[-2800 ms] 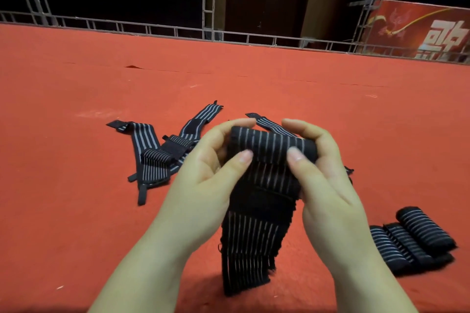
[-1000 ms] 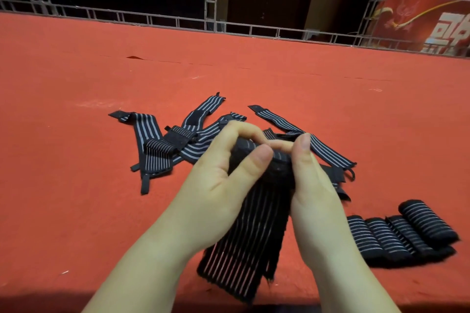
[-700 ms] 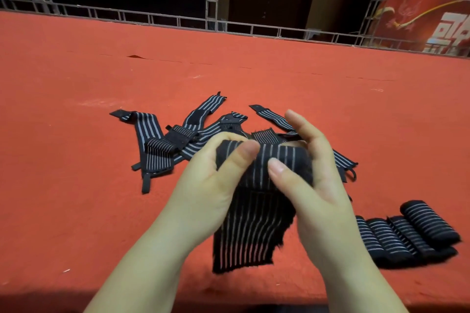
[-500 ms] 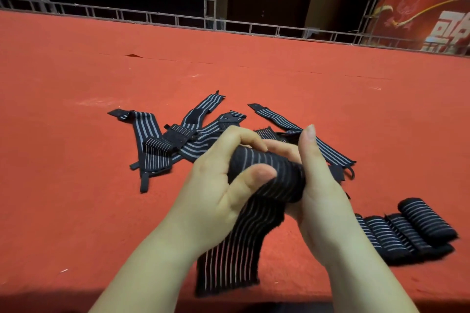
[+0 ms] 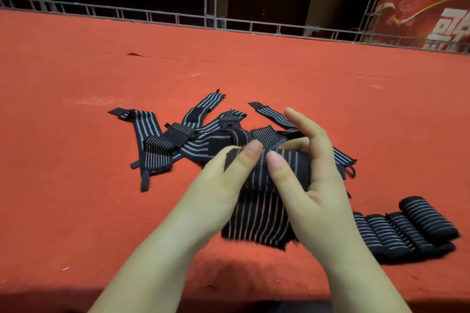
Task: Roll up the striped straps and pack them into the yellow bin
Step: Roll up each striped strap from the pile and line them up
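A: Two hands share one strap [image 5: 277, 168] above the red carpet [image 5: 76, 198]. The left hand [image 5: 216, 190] grips the roll's left end, thumb lying across the top. The right hand [image 5: 312, 185] grasps the right end, thumb pressed on the front, index finger lifted straight.

B: How much of it is rolled?

A: The upper part is a thick roll between the hands. The loose tail [image 5: 256, 221] hangs below it, its frayed end close to the carpet; I cannot tell whether it touches.

B: And the other straps?

A: A tangled pile [image 5: 178, 140] of flat ones lies on the carpet beyond the hands, some crossing over each other. Four finished rolls [image 5: 404, 231] sit side by side, touching, on the carpet just right of the right wrist.

B: Anything behind?

A: A metal truss rail [image 5: 152, 16] runs along the carpet's far edge, with a red banner [image 5: 419, 15] at the upper right.
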